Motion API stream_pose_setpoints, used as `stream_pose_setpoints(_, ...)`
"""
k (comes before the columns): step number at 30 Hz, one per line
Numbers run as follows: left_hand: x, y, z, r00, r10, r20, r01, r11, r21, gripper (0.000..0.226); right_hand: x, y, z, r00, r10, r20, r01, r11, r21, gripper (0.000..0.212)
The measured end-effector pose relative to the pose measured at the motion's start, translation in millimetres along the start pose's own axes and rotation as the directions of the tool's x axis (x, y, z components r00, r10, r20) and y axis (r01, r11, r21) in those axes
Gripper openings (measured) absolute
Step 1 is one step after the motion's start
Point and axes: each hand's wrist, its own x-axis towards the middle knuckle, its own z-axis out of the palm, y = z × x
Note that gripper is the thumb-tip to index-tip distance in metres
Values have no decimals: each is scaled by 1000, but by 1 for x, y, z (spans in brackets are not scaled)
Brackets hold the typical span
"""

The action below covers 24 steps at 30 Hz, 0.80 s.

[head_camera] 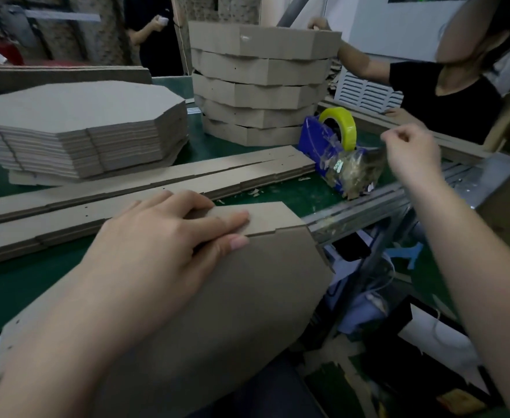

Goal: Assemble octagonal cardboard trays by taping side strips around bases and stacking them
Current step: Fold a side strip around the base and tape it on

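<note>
**STATION STATUS: TRAY IN HAND, TAPE AT THE DISPENSER**

1. Far left: a stack of flat octagonal bases (pixel 75 131) lies on the green table (pixel 21 285).
2. In front of that stack, long side strips (pixel 145 188) lie flat in rows, running from the left edge toward the dispenser.
3. Left hand (pixel 169 233): fingers extended and close together, pressing flat along the seam where a side strip meets the base of the tray in progress (pixel 232 291). The hand is not wrapped round anything. This tray is tilted toward the camera at the near table edge, with its base face visible.
4. Centre, at the back: a stack of finished trays (pixel 259 82) stands on the table, well apart from the tray in progress.
5. Right of that stack: a blue tape dispenser (pixel 326 152) carries a yellow tape roll (pixel 342 125).
6. Right hand (pixel 410 149): raised just beside the dispenser, fingers curled, thumb and forefinger pinching a length of clear tape (pixel 380 158). The tape is blurred.
7. Far right: another person (pixel 446 95) in a black top reaches to the top of the finished stack.
</note>
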Motion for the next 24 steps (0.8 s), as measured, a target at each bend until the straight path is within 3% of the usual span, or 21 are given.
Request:
stream_pose_setpoints(4, 1, 0, 2, 1000, 18, -9, -19, 1000, -5, 47, 32, 8, 9, 940, 221, 261, -223, 975, -22, 32)
stream_pose_setpoints(11, 2, 1, 3, 1000, 28, -14, -28, 1000, 10, 46, 55, 7, 10, 787, 438, 434, -484, 875, -6, 20)
stream_pose_setpoints(15, 1, 0, 3, 1000, 17, -2, -17, 1000, 10, 46, 56, 7, 11, 711, 485, 510, -642, 743, 189, 16)
stream_pose_setpoints(21, 3, -1, 5, 1000, 13, 1, -13, 1000, 20, 47, 43, 1, 9, 776, 456, 435, -624, 655, 427, 11)
stream_pose_setpoints(24, 2, -3, 7, 1000, 7, -10, -7, 1000, -7, 46, 21, 20, 11, 866, 357, 350, -495, 517, 698, 15)
